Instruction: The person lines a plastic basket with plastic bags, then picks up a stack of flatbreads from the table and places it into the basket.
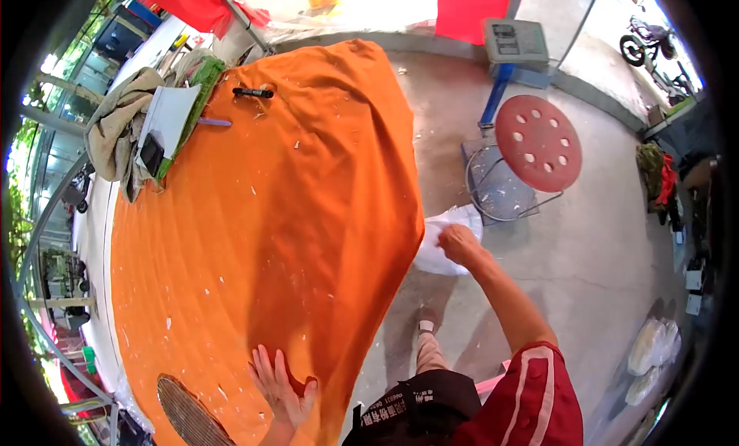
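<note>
Head view, left hand: your left hand (pixel 282 386) lies at 7 o'clock on the broad, creased orange cloth (pixel 200 246), fingers extended and slightly spread, thumb held apart.
Right hand: yours (pixel 460 244) is near the centre, toward 4 o'clock, fingers curled closed on a thin white plastic bag (pixel 439 261); you cannot tell exactly which fingertips pinch it.
White bag: it hangs just beside the cloth's right edge.
Stool: a round red seat with holes (pixel 538 143) stands at 2 o'clock from you, beyond the bag.
Scale: a grey box-shaped display (pixel 516 41) tops a blue post at 1 o'clock.
Cloth top: a black marker (pixel 252 93) lies toward 11 o'clock, a ribbed brown oval piece (pixel 191 412) toward 7.
</note>
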Motion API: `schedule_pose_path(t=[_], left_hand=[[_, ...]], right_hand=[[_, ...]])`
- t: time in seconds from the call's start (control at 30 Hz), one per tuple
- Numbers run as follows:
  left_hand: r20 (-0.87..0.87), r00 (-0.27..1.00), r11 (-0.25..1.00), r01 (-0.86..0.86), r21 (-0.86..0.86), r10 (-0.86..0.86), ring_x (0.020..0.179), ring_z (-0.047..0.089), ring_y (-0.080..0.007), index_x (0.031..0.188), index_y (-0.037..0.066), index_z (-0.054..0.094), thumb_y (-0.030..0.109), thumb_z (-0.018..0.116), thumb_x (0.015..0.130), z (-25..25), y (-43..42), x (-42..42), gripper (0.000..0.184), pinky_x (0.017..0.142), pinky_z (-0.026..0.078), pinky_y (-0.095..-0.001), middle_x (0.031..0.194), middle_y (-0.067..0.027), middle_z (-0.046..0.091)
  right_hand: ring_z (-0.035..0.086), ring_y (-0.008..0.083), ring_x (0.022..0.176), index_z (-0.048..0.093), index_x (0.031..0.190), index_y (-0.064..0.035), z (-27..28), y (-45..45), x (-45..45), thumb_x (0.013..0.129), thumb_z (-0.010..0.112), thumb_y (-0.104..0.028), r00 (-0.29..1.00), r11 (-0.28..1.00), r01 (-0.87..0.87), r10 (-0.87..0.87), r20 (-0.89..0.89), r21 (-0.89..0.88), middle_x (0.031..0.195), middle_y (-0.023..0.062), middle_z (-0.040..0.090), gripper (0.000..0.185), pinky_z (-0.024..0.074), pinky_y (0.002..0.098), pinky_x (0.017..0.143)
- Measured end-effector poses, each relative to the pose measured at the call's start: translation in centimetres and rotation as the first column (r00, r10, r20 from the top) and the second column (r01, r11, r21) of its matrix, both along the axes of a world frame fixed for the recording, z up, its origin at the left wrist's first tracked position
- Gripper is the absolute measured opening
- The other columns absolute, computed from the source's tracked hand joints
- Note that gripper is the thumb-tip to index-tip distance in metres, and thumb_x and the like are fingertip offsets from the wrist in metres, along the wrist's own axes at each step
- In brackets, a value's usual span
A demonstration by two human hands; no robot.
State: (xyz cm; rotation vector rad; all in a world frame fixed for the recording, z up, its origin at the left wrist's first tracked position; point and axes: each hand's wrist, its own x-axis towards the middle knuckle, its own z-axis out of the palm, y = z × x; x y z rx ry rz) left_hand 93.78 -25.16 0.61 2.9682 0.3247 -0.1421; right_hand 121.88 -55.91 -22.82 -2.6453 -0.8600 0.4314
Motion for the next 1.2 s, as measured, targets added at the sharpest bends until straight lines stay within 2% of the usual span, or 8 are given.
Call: schedule_pose_path(t=[0.17, 0.23, 0.37, 0.43, 0.53, 0.7, 0.93, 1.2], left_hand=[[0.12, 0.99, 0.997, 0.063, 0.052, -0.069, 0.126, 0.016, -0.0384, 0.128, 0.002, 0.027, 0.041, 0.048, 0.079, 0.1, 0.1, -1.0, 0.066, 0.098, 0.01, -0.0557, 0.137, -0.0222, 0.017], [0.198, 0.978, 0.995, 0.058, 0.076, -0.072, 0.126, 0.018, -0.0368, 0.127, 0.001, 0.029, 0.038, 0.05, 0.078, -0.6, 0.5, -1.5, 0.065, 0.098, 0.013, -0.0543, 0.136, -0.0218, 0.018], [0.492, 0.867, 0.932, 0.243, -0.27, -0.084, 0.121, 0.027, -0.0367, 0.124, 0.0, 0.033, 0.033, 0.056, 0.076, -1.4, -2.3, -4.6, 0.064, 0.099, 0.021, -0.0471, 0.133, -0.0224, 0.025], [0.683, 0.698, 0.78, 0.543, -0.31, -0.215, 0.115, 0.035, -0.0358, 0.12, -0.004, 0.037, 0.031, 0.061, 0.075, -1.5, -5.2, -7.9, 0.062, 0.095, 0.031, -0.0399, 0.126, -0.0235, 0.034], [-0.121, 0.879, 0.374, 0.068, -0.925, -0.461, 0.107, 0.045, -0.0279, 0.117, -0.004, 0.04, 0.033, 0.067, 0.072, 2.7, -13.9, -15.9, 0.064, 0.092, 0.035, -0.0331, 0.116, -0.021, 0.044], [-0.111, 0.825, -0.312, -0.33, -0.891, -0.555, 0.095, 0.05, -0.0152, 0.105, 0.001, 0.052, 0.017, 0.064, 0.075, 5.1, -21.7, -23.9, 0.036, 0.074, 0.044, -0.0247, 0.107, -0.013, 0.051], [0.678, 0.596, 0.209, 0.796, -0.568, -0.429, 0.063, 0.058, -0.0241, 0.094, 0.006, 0.057, 0.003, 0.057, 0.071, 11.6, -18.0, -26.4, 0.023, 0.056, 0.045, -0.032, 0.07, -0.0119, 0.056], [0.592, 0.535, 0.413, 0.844, -0.342, -0.602, 0.07, 0.061, -0.0242, 0.085, 0.004, 0.062, 0.006, 0.056, 0.077, 17.8, -14.3, -30.7, 0.01, 0.059, 0.048, -0.0302, 0.077, -0.0147, 0.061]], right_hand=[[0.059, 0.0249, 0.081, 0.064, 0.09, -0.0131, -3.5, -21.3, -19.9, 0.067, 0.06, -0.022, 0.739, 0.744, 0.548, -0.645, -0.196, -0.381, 0.085, 0.0075, 0.062, 0.024, 0.0473, 0.0349, 0.07], [0.058, 0.0225, 0.079, 0.065, 0.081, -0.0157, 4.2, -25.7, -27.1, 0.068, 0.061, -0.025, 0.822, 0.744, 0.187, -0.476, -0.313, -0.641, 0.08, 0.0062, 0.062, 0.017, 0.0459, 0.0355, 0.069], [0.054, 0.027, 0.06, 0.056, 0.065, -0.0031, 15.2, -20.6, -39.0, 0.072, 0.059, -0.022, 0.814, 0.821, 0.569, -0.554, -0.177, 0.043, 0.065, 0.0151, 0.055, 0.02, 0.0421, 0.0373, 0.056], [0.048, 0.0235, 0.054, 0.056, 0.067, -0.0028, 24.6, -14.9, -42.8, 0.075, 0.059, -0.017, 0.77, 0.76, 0.636, -0.61, -0.188, 0.136, 0.064, 0.0131, 0.054, 0.016, 0.0395, 0.0329, 0.051], [0.047, 0.0213, 0.052, 0.059, 0.073, -0.0032, 32.2, -9.4, -50.6, 0.072, 0.062, -0.009, 0.777, 0.595, 0.623, -0.543, -0.318, 0.507, 0.065, 0.0094, 0.055, 0.007, 0.0399, 0.0293, 0.05], [0.056, 0.0239, 0.063, 0.061, 0.078, -0.0053, 32.7, -3.0, -60.2, 0.069, 0.064, -0.008, 0.863, 0.674, 0.371, -0.505, 0.031, 0.638, 0.067, 0.0104, 0.055, 0.01, 0.0441, 0.0331, 0.054], [0.06, 0.0246, 0.071, 0.055, 0.102, -0.0075, 36.3, -7.3, -63.0, 0.054, 0.078, -0.031, 0.732, 0.635, 0.62, -0.68, -0.048, 0.461, 0.078, 0.0128, 0.06, 0.058, 0.0482, 0.0333, 0.063], [0.058, 0.0246, 0.064, 0.06, 0.077, -0.0009, 37.5, -7.1, -59.2, 0.067, 0.061, -0.004, 0.954, 0.66, 0.292, -0.154, -0.257, 0.692, 0.07, 0.0095, 0.059, 0.011, 0.0462, 0.0331, 0.06]])
